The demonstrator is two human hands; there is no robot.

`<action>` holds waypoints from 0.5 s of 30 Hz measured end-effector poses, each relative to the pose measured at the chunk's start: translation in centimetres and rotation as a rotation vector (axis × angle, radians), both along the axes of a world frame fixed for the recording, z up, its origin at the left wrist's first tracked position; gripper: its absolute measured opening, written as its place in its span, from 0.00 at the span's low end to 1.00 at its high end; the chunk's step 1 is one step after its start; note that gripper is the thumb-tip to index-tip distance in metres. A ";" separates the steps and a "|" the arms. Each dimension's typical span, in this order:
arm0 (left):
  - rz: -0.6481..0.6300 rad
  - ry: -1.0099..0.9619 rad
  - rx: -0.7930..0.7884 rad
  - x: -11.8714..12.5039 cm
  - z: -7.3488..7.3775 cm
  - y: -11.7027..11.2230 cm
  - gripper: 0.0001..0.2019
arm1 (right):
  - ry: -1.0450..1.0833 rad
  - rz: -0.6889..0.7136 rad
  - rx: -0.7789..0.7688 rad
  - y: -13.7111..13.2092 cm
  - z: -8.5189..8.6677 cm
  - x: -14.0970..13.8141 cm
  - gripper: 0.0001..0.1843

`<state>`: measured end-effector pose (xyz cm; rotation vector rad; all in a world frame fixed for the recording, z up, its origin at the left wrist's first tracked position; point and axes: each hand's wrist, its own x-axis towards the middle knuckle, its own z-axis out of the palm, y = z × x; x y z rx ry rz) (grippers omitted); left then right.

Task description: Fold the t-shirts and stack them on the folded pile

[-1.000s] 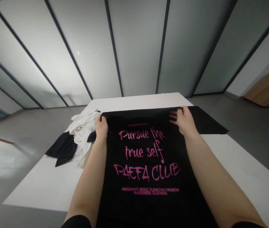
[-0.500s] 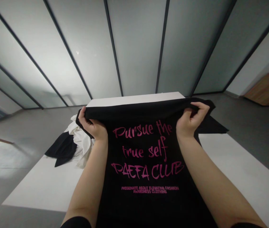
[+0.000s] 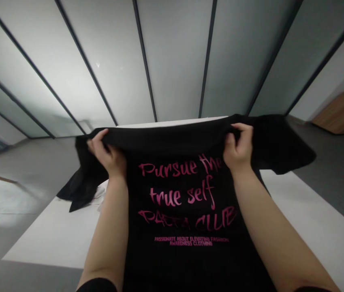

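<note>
head view: black t-shirt (image 3: pixel 172 140) held up over the white table (image 3: pixel 50 239)

left hand (image 3: pixel 107 154) and right hand (image 3: pixel 238 148) are both curled nearly closed, each gripping the shirt's upper edge. the shirt spans the table's far end, its pink-printed front facing the camera. a dark cloth (image 3: pixel 79 194) lies on the table's left side, touching the shirt's hanging edge.

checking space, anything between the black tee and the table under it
Yes, on the left: a crumpled black garment lies on the white table beneath the black printed T-shirt held up by the left hand and right hand. Toward the right, nothing visible.
</note>
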<state>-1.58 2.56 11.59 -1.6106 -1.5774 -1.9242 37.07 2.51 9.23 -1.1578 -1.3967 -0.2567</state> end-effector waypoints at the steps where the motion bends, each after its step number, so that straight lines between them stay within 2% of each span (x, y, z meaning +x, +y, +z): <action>1: 0.001 0.051 -0.142 -0.1 -1.1 1.2 0.22 | -0.045 0.039 -0.192 1.1 -1.2 0.2 0.28; 3: 0.039 0.131 -0.501 0.3 -3.5 3.3 0.34 | -0.106 0.066 -0.514 3.0 -3.7 0.6 0.42; 4: 0.064 0.163 -0.675 0.6 -4.5 4.0 0.39 | -0.132 0.087 -0.662 3.7 -4.7 0.8 0.44; 5: 0.085 0.214 -0.784 0.9 -5.4 4.5 0.39 | -0.171 0.124 -0.786 4.1 -5.5 1.0 0.44; 7: 0.091 0.343 -0.885 1.8 -6.7 4.9 0.37 | -0.259 0.184 -0.948 4.5 -6.3 1.3 0.36; 9: 0.050 0.455 -0.912 2.7 -7.6 4.8 0.32 | -0.340 0.237 -1.019 4.4 -6.4 1.2 0.31; 12: -0.039 0.555 -0.964 4.3 -9.2 4.4 0.29 | -0.443 0.306 -1.083 4.0 -6.8 0.3 0.33; 15: -0.037 0.622 -1.042 5.7 -11.5 3.9 0.31 | -0.493 0.240 -1.193 3.9 -8.5 -0.7 0.36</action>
